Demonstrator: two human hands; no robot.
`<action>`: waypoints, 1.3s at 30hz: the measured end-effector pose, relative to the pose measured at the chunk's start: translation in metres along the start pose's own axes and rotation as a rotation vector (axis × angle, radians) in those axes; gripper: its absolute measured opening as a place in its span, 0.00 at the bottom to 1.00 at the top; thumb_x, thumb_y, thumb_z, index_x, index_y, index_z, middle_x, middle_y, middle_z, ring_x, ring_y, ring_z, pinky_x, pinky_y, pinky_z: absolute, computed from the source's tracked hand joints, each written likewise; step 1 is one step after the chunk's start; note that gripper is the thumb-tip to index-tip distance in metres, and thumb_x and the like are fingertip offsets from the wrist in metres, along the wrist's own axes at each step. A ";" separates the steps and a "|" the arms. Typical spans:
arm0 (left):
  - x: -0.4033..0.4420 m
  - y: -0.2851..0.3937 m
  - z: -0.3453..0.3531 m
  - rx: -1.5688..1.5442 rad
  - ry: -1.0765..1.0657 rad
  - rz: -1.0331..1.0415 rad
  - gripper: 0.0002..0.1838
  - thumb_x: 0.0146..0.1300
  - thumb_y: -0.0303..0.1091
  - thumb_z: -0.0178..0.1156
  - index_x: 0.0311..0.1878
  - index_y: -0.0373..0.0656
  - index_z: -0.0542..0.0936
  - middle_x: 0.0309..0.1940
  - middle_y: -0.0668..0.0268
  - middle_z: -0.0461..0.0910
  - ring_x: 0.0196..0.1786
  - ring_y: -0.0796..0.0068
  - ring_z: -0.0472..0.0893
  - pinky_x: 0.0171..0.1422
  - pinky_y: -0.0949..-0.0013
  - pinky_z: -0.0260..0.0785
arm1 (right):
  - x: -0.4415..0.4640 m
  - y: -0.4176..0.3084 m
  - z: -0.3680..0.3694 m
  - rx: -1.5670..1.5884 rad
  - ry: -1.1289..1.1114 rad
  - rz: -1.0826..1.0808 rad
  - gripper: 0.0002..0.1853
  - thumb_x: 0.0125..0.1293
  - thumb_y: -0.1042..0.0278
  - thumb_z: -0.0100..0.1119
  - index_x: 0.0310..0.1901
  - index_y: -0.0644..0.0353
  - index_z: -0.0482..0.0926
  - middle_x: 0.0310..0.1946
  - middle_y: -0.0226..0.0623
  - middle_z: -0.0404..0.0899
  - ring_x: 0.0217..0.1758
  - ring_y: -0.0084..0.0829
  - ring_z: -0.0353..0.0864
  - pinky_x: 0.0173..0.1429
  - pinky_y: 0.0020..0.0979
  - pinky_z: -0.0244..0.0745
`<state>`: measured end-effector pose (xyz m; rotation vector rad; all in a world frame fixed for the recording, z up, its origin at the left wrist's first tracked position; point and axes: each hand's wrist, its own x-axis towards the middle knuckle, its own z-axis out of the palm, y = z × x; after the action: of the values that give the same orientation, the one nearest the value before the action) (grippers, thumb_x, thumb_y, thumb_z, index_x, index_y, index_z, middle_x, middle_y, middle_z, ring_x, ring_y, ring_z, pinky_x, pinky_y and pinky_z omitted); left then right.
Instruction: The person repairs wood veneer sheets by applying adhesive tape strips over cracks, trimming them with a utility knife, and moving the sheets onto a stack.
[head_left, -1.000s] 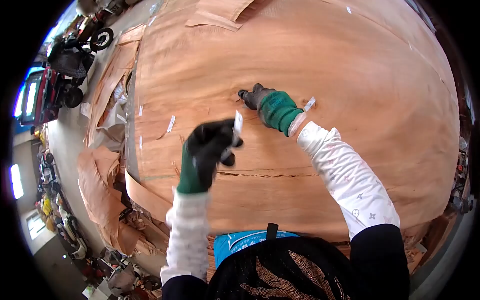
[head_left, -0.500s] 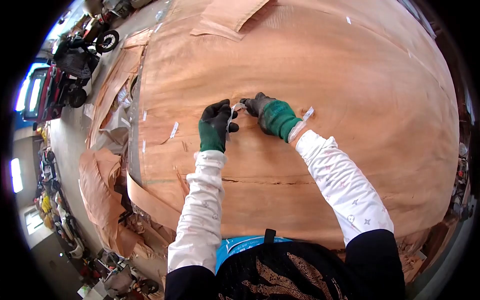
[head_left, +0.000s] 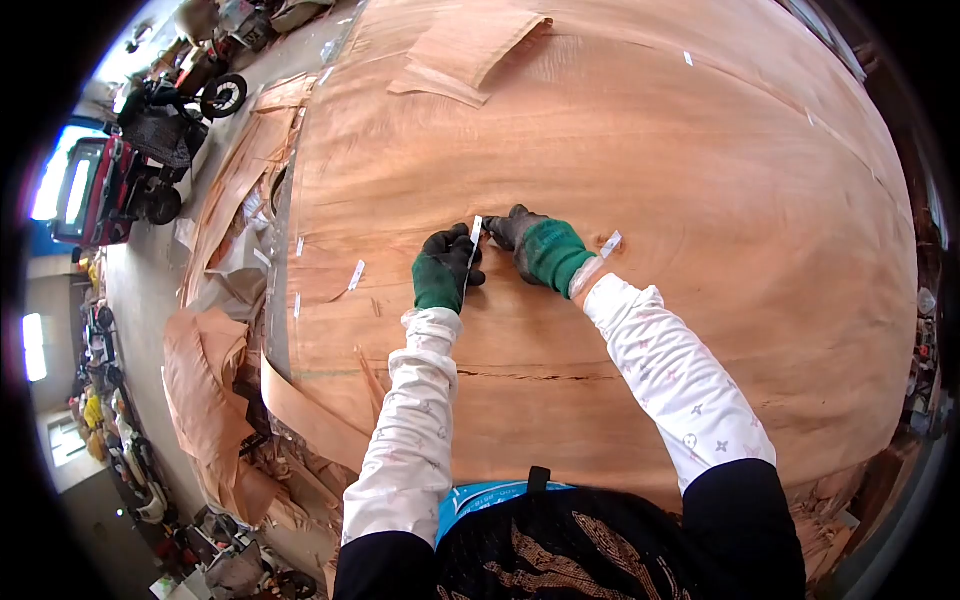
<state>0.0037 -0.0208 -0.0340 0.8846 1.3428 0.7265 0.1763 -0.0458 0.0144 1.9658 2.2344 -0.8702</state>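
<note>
A large wood veneer sheet lies spread in front of me. My left hand, in a black and green work glove, is closed on a narrow white paper-like strip standing up from its fingers. My right hand, gloved the same way, is beside the strip's upper end, just over the sheet. Its fingers are bent and pressed together; what they hold, if anything, is hidden. Another white strip shows by my right wrist. A further white strip lies on the veneer left of my left hand.
A loose veneer piece rests on the sheet's far part. A long dark crack runs across the near part. Torn veneer scraps pile up along the left edge. A motorcycle and a red vehicle stand beyond on the floor.
The white strip, curled between both hands before, now stands straighter in my left fingers. My right hand has moved slightly down the view and stays close to it. The whole view has shifted slightly.
</note>
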 end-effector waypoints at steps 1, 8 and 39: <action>0.000 0.001 0.000 0.013 0.004 -0.004 0.14 0.65 0.31 0.60 0.52 0.37 0.76 0.35 0.61 0.82 0.29 0.72 0.81 0.24 0.70 0.75 | 0.013 0.005 0.005 -0.031 -0.040 -0.012 0.34 0.54 0.78 0.59 0.64 0.47 0.66 0.53 0.45 0.75 0.52 0.44 0.80 0.50 0.37 0.78; -0.008 0.020 0.004 0.136 0.011 -0.076 0.16 0.66 0.30 0.56 0.54 0.34 0.75 0.31 0.60 0.81 0.26 0.72 0.80 0.24 0.71 0.75 | -0.006 -0.017 -0.010 -0.049 0.153 -0.038 0.32 0.57 0.77 0.56 0.66 0.48 0.66 0.63 0.31 0.71 0.67 0.31 0.68 0.58 0.30 0.72; -0.414 0.088 -0.190 0.489 -0.023 1.029 0.07 0.63 0.30 0.57 0.32 0.37 0.77 0.22 0.59 0.82 0.22 0.63 0.81 0.27 0.67 0.74 | -0.055 -0.226 0.116 0.250 -0.061 -0.080 0.43 0.55 0.52 0.67 0.68 0.62 0.61 0.58 0.58 0.71 0.60 0.49 0.74 0.61 0.39 0.72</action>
<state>-0.2246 -0.3102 0.2480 2.0280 0.9913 1.1616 -0.0596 -0.1543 0.0240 1.9237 2.2799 -1.2581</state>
